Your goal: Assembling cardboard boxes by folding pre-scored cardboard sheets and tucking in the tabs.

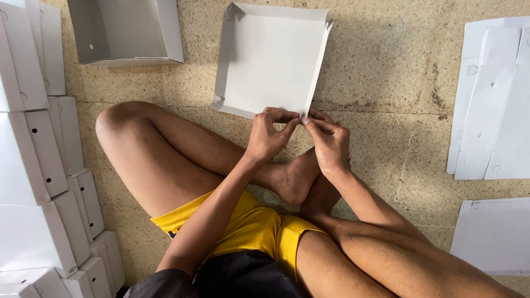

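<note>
A white cardboard box tray [270, 55] with raised side walls lies on the speckled floor in front of my crossed legs. My left hand [268, 135] and my right hand [329, 142] meet at its near right corner. The thumb and fingers of both hands pinch the cardboard flap there. The tray's other three corners stand folded up.
A finished open grey-white box [127, 30] sits at the top left. Several stacked white boxes [38, 165] line the left edge. Flat unfolded cardboard blanks [491, 99] lie at the right, with another sheet [494, 234] below them.
</note>
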